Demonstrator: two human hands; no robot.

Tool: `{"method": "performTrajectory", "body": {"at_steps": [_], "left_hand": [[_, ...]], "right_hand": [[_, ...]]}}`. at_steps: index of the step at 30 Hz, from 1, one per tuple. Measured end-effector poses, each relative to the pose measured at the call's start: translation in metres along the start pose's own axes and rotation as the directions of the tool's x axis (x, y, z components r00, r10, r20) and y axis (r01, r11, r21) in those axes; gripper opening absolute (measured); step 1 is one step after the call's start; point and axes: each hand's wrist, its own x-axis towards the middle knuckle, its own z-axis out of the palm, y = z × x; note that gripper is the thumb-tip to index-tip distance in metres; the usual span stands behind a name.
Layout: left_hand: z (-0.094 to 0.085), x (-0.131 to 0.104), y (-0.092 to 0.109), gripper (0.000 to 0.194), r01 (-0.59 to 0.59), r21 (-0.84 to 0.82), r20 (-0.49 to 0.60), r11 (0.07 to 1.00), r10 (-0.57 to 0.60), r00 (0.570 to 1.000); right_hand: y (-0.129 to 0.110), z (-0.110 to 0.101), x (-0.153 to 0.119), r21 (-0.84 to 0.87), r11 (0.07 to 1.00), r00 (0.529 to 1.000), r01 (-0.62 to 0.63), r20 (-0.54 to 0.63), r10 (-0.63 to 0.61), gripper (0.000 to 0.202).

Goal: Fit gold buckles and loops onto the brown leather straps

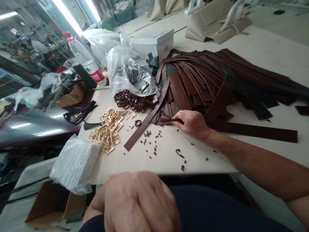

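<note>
As our right hand (193,125) pinches a strip (166,118) beside the pile (185,84), it seems light, supple, best held endwise; whether our left hand (142,203) grips, we can't tell.

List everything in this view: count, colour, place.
Table: one, off-white, centre
Strips: many, dark brown, heaped right of centre
Buckles: many, gold-coloured, piled left of centre
Loops: many, dark brown, at a bag's mouth
Scraps: many, dark, scattered near the front edge
Plastic bags: several, whitish, behind the loops and leftward
Lidded box: one, white, behind the strips
Bottle: one, clear, red-and-white label, back left
Wrapped packet: one, white, left front corner
Cardboard boxes: at least two, brown, left
Bag-like pieces: at least two, beige, far side
Background: too blurred to count
Right hand: one, beside the strips, pinching a brown piece
Left hand: one, foreground, grip hidden
</note>
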Motion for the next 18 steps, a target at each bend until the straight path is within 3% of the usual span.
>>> {"method": "performTrajectory", "body": {"at_steps": [2,3,4,5,6,7,8,10,12,14,16,18], "left_hand": [[-0.030,0.008,0.000,0.039,0.005,0.192,-0.149,0.981,0.024,0.989],[-0.047,0.014,-0.005,0.034,0.054,0.287,-0.266,0.956,0.025,0.964],[-0.063,0.019,-0.012,0.030,0.176,0.445,-0.465,0.878,0.058,0.883],[-0.079,0.024,-0.022,0.028,0.379,0.567,-0.645,0.731,0.107,0.757],[-0.093,0.027,-0.034,0.025,0.580,0.603,-0.749,0.547,0.138,0.648],[-0.105,0.030,-0.046,0.022,0.717,0.585,-0.802,0.379,0.138,0.582],[-0.115,0.031,-0.058,0.019,0.788,0.558,-0.827,0.261,0.099,0.553],[-0.129,0.030,-0.077,0.014,0.835,0.527,-0.847,0.159,0.012,0.532],[-0.136,0.026,-0.088,0.013,0.851,0.494,-0.863,0.180,-0.017,0.505],[-0.138,0.022,-0.093,0.014,0.859,0.425,-0.894,0.287,-0.014,0.447],[-0.137,0.023,-0.093,0.017,0.795,0.312,-0.921,0.520,-0.039,0.387],[-0.132,0.030,-0.091,0.023,0.576,0.157,-0.920,0.802,-0.093,0.380]], "right_hand": [[0.000,0.000,0.000,-0.005,1.000,1.000,-0.009,0.003,0.009,0.007],[-0.001,0.000,0.000,-0.011,1.000,1.000,-0.013,0.004,0.013,0.007],[-0.001,0.001,0.001,-0.019,1.000,1.000,-0.016,0.007,0.016,0.007],[-0.002,0.001,0.001,-0.025,1.000,1.000,-0.019,0.011,0.019,0.008],[-0.002,0.001,0.001,-0.029,0.999,1.000,-0.020,0.016,0.021,0.008],[-0.002,0.001,0.001,-0.030,0.999,0.999,-0.021,0.023,0.022,0.009],[-0.003,0.001,0.001,-0.028,0.999,0.999,-0.024,0.029,0.025,0.009],[-0.003,0.001,0.001,-0.021,0.999,0.999,-0.033,0.036,0.033,0.009],[-0.003,0.001,0.001,-0.007,0.999,0.998,-0.041,0.036,0.041,0.009],[-0.003,0.001,0.001,0.013,0.999,0.998,-0.046,0.032,0.046,0.009],[-0.003,0.002,0.001,0.032,0.998,0.998,-0.055,0.021,0.055,0.009],[-0.003,0.002,0.001,0.054,0.996,0.998,-0.066,0.008,0.066,0.009]]}}
